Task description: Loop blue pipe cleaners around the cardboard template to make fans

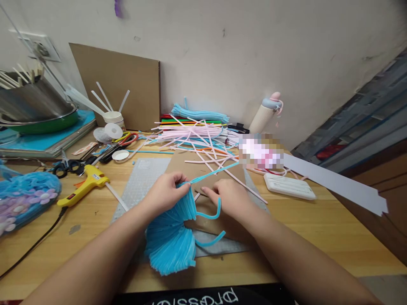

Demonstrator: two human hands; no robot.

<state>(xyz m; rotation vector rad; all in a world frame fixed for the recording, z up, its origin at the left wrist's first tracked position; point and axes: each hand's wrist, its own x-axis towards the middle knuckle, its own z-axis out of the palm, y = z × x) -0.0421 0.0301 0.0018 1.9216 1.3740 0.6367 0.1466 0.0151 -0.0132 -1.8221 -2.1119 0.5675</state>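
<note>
A fan-shaped bundle of blue pipe cleaners (170,250) hangs over the cutting mat (143,173) and a brown cardboard sheet (173,167). My left hand (168,190) pinches its top edge between thumb and fingers. From that pinch a straight blue pipe cleaner (216,170) stretches up to the right. Two curved blue ends stick out on the bundle's right side. Just right of the bundle is my right hand (222,195), low over the cardboard, its thumb and index finger near a thin dark item; whether it grips this is unclear.
A yellow glue gun (84,184) and scissors (68,167) lie at left, beside a blue flowered piece (28,197). Behind my hands is a pile of pink pipe cleaners (190,133). A white case (289,186) and a bottle (263,114) stand right.
</note>
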